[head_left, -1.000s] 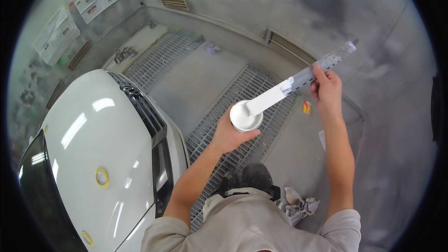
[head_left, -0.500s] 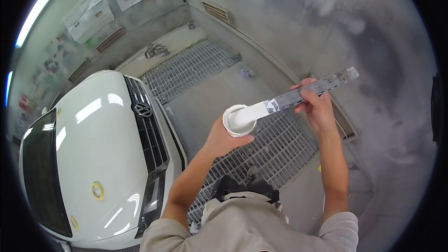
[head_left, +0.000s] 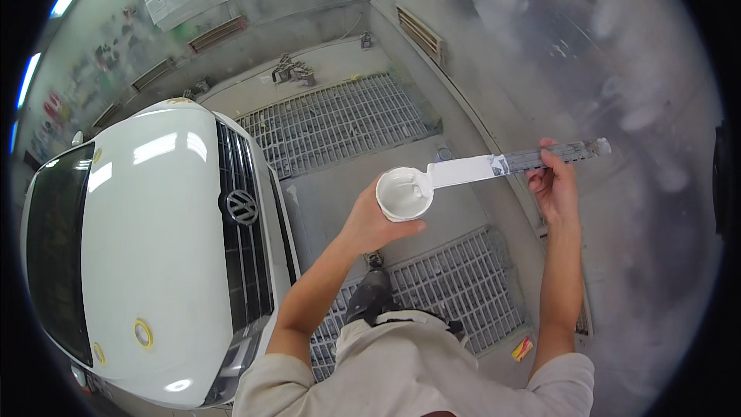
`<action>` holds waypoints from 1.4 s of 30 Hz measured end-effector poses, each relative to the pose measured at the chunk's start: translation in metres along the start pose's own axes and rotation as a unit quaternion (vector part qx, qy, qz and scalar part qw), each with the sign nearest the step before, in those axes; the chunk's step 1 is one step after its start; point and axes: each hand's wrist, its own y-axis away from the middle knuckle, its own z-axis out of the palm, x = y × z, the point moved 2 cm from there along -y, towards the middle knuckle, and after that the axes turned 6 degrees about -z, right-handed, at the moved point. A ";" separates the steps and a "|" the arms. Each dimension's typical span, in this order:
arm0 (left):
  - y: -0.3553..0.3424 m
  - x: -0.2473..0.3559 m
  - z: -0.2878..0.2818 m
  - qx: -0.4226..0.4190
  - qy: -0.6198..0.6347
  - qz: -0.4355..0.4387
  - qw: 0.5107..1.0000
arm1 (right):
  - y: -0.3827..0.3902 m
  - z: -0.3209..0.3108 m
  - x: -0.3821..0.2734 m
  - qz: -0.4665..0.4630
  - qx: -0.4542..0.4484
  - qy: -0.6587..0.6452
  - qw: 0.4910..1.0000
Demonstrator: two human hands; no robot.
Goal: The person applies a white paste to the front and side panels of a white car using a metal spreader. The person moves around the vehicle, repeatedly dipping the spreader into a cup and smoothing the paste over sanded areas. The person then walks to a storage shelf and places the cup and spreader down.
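Paint-smudged grey walls [head_left: 556, 85] around slatted floor grates [head_left: 340, 120]. Left hand [head_left: 367, 222]: fingers wrapped around a round white cup [head_left: 395, 215], mouth up, probably against spills. Right hand [head_left: 557, 190]: fingers clamped on flat grey stick's [head_left: 467, 171] bare half, likely staying clean; white-coated end at cup's right rim.
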 end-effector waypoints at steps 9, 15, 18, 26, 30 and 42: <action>-0.162 0.015 -0.139 -0.046 0.030 0.003 0.998 | -0.209 0.112 0.092 0.094 -0.079 -0.035 0.992; -0.245 -0.004 -0.225 0.016 0.030 -0.031 0.999 | -0.343 0.141 0.125 0.107 -0.065 -0.035 0.991; -0.289 -0.013 -0.267 0.052 0.008 -0.039 0.998 | -0.409 0.169 0.159 0.122 -0.153 -0.121 0.973; -0.434 -0.005 -0.382 0.137 0.001 -0.047 0.989 | -0.603 0.306 0.269 0.151 -0.377 -0.297 0.864; -0.483 0.005 -0.437 0.181 -0.003 -0.056 0.982 | -0.680 0.364 0.294 0.194 -0.357 -0.205 0.891; -0.611 -0.040 -0.607 0.253 0.055 -0.060 0.964 | -0.883 0.463 0.384 0.204 -0.354 -0.133 0.903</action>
